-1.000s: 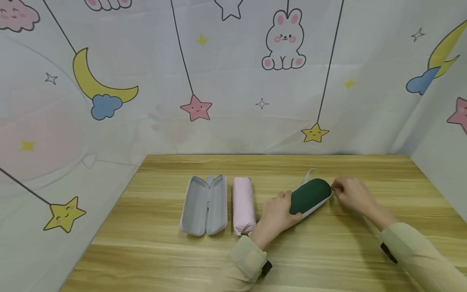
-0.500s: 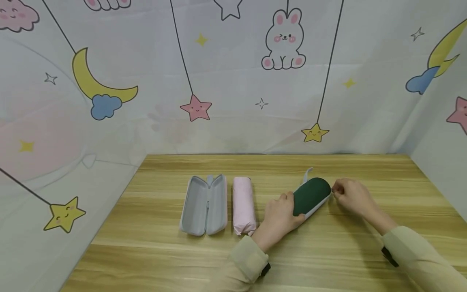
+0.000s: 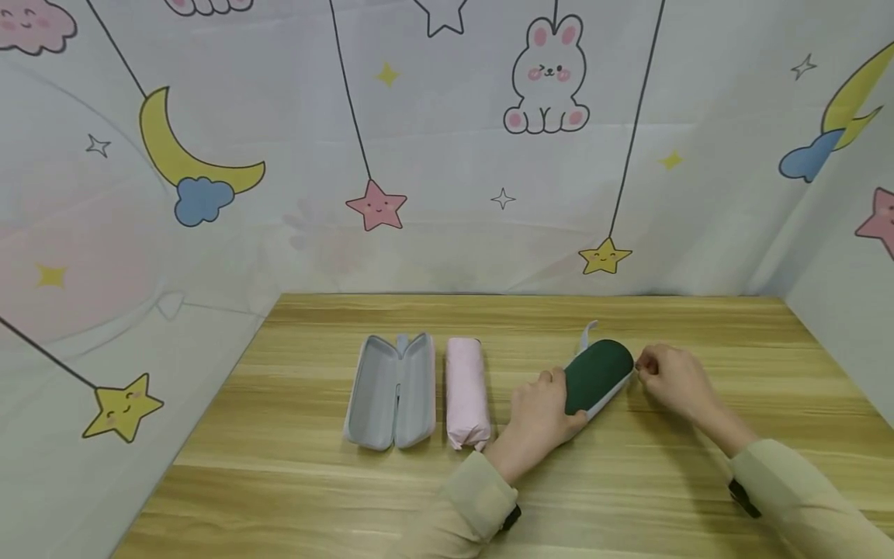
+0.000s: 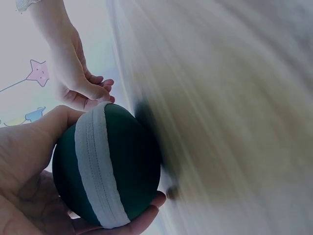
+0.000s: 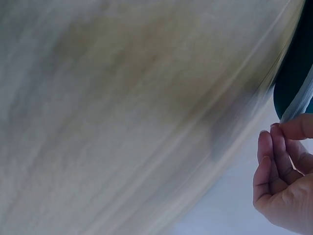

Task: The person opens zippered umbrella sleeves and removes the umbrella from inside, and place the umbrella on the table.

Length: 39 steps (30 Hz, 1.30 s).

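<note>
A dark green zip case point(image 3: 597, 376) with a pale grey zipper band point(image 4: 95, 166) lies slantwise on the table, closed all along the part that shows. My left hand point(image 3: 536, 415) grips its near end, thumb on one side and fingers curled round the other. At the far end my right hand point(image 3: 673, 376) pinches the zipper pull between thumb and forefinger; the pull itself is mostly hidden by the fingertips point(image 5: 293, 128). A light grey strap point(image 3: 585, 338) sticks out from the case's far left side.
Left of the hands a second case point(image 3: 370, 396) with a grey lining stands unfolded. Between it and my left hand lies a pink wrapped bundle point(image 3: 466, 392). The wooden table point(image 3: 314, 497) ends at a patterned cloth backdrop point(image 3: 447, 256).
My left hand has shifted slightly right, and the case has turned a little with it. My right hand keeps its pinch at the far end, almost still.
</note>
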Available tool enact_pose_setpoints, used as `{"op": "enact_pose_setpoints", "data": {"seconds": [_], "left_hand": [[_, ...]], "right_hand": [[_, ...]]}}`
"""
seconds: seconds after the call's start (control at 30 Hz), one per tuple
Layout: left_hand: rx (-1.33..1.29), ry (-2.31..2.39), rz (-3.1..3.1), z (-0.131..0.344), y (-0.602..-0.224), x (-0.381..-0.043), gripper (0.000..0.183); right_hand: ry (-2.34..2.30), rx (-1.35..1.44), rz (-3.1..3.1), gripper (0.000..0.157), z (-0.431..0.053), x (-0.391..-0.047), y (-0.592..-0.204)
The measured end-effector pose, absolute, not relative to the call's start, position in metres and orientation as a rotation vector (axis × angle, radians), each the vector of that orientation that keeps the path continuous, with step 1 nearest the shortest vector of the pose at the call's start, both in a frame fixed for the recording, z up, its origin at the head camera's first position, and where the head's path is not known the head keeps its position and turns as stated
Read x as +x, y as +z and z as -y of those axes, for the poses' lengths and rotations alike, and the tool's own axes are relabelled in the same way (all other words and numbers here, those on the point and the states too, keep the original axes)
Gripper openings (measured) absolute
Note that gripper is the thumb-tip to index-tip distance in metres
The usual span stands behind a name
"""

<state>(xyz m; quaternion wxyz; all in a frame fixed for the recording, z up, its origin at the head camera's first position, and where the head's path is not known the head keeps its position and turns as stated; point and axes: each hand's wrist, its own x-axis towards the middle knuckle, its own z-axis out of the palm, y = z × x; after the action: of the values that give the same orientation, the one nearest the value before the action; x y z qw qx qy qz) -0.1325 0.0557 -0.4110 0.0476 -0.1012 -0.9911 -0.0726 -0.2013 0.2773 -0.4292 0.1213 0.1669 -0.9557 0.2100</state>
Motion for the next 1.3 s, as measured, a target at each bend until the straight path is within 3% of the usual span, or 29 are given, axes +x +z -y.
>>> {"op": "enact_pose_setpoints", "data": {"seconds": [1.3], "left_hand": [[-0.293, -0.201, 2.977, -0.063, -0.414, -0.131, 0.056]], "right_hand": [[0.633, 0.574, 2.767, 0.005, -0.256, -0.169, -0.43]]}}
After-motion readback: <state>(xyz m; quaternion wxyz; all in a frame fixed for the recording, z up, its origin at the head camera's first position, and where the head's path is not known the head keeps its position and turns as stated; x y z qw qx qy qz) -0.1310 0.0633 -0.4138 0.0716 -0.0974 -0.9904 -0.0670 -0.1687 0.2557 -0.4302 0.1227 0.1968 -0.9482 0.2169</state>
